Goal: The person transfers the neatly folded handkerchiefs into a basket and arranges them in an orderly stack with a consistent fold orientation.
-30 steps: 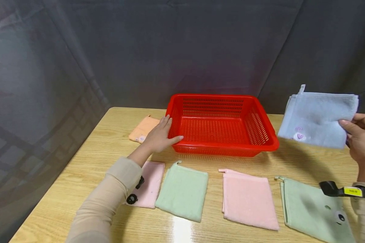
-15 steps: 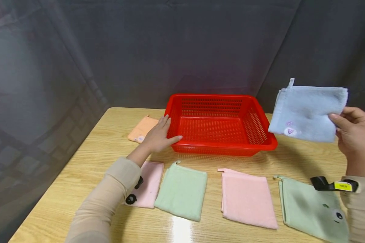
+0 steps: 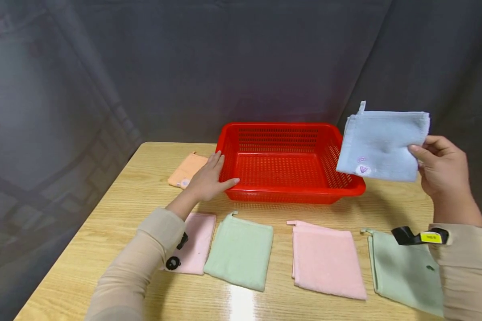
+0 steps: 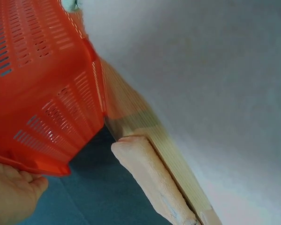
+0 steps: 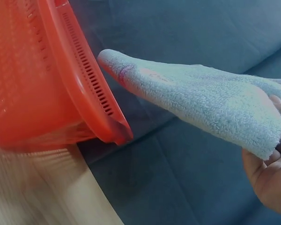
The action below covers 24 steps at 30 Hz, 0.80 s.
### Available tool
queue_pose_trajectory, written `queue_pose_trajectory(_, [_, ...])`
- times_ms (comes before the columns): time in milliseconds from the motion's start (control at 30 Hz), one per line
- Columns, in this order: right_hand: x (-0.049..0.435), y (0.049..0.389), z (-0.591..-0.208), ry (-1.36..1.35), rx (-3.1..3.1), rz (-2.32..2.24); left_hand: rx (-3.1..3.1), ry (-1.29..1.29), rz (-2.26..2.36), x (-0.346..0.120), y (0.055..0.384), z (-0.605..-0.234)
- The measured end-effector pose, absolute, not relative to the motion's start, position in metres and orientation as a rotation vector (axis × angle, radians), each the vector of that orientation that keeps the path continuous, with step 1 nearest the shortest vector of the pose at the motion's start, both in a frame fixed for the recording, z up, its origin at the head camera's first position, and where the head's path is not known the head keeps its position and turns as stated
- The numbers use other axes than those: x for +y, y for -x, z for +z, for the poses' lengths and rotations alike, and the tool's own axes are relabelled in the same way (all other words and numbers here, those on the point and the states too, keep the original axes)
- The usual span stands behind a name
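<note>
– Between thumb and fingers of the right hand [image 3: 442, 167]: the blue cloth [image 3: 381, 145], pinched by one edge, raised near the right end of the red basket [image 3: 289, 191].
– And the left hand [image 3: 208, 179]?
– Spread across the basket's near left corner, good for steadying.
– Advice?
– Pinch firmly against unfolding; pass well clear of the rim.
– Farther out?
– On the table [image 3: 122, 200], other folded cloths [image 3: 241, 254]; avoid brushing any.

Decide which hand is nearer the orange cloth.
Left. The left hand rests on the red basket, just beside the orange cloth; the right hand, past the basket's right end, holds the blue cloth.
</note>
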State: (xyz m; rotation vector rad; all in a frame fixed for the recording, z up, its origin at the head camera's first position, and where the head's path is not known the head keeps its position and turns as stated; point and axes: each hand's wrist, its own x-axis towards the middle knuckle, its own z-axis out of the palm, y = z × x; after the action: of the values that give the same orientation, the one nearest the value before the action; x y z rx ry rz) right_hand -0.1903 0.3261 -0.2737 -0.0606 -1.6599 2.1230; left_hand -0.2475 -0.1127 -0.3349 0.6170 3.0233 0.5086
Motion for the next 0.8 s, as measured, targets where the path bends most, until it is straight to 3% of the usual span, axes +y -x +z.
queue_pose_trajectory(600, [0.301, 0.198, -0.279, 0.117, -1.748, 2.142, 3.050, -0.654, 0.502, -0.117, 0.247, -0.337])
queue_pose_trajectory(800, [0.319, 0.228, -0.306, 0.056, -1.747, 2.149, 3.048, -0.641, 0.514, -0.119, 0.246, -0.336])
